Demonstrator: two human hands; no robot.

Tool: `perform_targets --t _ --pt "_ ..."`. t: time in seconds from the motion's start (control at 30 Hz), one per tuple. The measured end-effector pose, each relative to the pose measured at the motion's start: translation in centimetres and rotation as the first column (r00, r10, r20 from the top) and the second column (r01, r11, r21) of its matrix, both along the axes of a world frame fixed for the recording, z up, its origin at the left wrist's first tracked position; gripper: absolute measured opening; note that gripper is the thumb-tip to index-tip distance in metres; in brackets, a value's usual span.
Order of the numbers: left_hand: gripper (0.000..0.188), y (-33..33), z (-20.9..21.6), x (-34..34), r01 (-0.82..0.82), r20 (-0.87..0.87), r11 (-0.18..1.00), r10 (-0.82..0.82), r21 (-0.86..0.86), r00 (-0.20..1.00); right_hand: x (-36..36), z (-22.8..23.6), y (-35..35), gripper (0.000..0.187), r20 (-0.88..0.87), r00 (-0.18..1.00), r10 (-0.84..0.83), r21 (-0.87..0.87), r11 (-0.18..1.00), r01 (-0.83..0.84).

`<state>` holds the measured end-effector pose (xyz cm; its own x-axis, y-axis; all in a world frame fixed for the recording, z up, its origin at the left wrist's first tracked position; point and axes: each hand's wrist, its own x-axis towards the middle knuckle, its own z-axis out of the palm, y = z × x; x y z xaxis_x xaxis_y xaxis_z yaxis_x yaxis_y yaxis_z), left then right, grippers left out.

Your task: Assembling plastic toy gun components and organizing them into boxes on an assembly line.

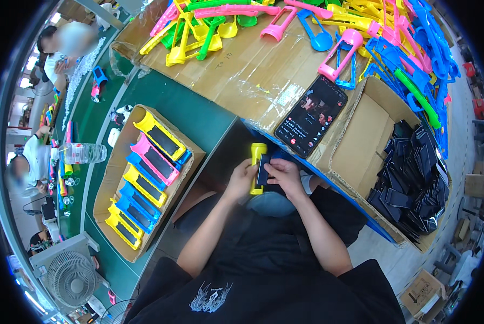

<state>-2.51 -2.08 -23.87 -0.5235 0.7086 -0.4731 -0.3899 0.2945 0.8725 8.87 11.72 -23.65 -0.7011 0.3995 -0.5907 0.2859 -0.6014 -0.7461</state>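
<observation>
In front of my lap, my left hand (243,179) grips a yellow plastic flashlight-shaped shell (259,150), held upright. My right hand (285,177) pinches a small black rectangular panel (262,170) against the shell's side; whether it sits in the shell's opening I cannot tell. To the left, a cardboard box (194,163) holds a row of yellow, pink and blue shells (154,162), each with a black panel in it. On the right, another cardboard box (355,141) contains a heap of loose black panels (409,183).
Beyond my hands a large cardboard sheet (231,81) bears piled pink, yellow, green and blue plastic parts (215,32). A lit phone (312,116) lies near its edge. On the green table (177,97) at left are a water bottle (82,153) and a fan (72,278). People sit beyond.
</observation>
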Motion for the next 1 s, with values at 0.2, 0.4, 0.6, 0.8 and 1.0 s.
perform_targets --t 0.2,0.4,0.6,0.8,1.0 --pt "0.027 0.7 -2.1 0.3 -0.044 0.196 0.990 0.017 0.135 0.981 -0.1 -1.6 0.0 0.019 0.016 0.997 0.080 0.173 0.981 -0.082" --pt "0.029 1.6 -3.1 0.1 -0.028 0.190 0.988 -0.001 0.151 0.982 0.0 -2.0 0.5 0.022 0.053 0.995 0.084 0.148 0.985 -0.091" --pt "0.030 1.9 -3.2 0.5 -0.015 0.219 0.991 -0.014 0.133 0.976 0.5 -2.6 0.9 0.024 0.093 0.988 0.123 0.175 0.975 -0.138" --pt "0.034 2.1 -3.5 0.4 -0.008 0.265 0.990 -0.029 0.138 0.964 0.2 -3.6 0.7 0.056 -0.064 0.996 0.067 0.284 0.958 -0.047" --pt "0.032 2.4 -3.1 0.5 -0.104 0.564 0.989 0.028 0.102 0.825 -0.2 -3.6 0.4 0.045 -0.117 0.991 0.057 0.310 0.951 -0.018"
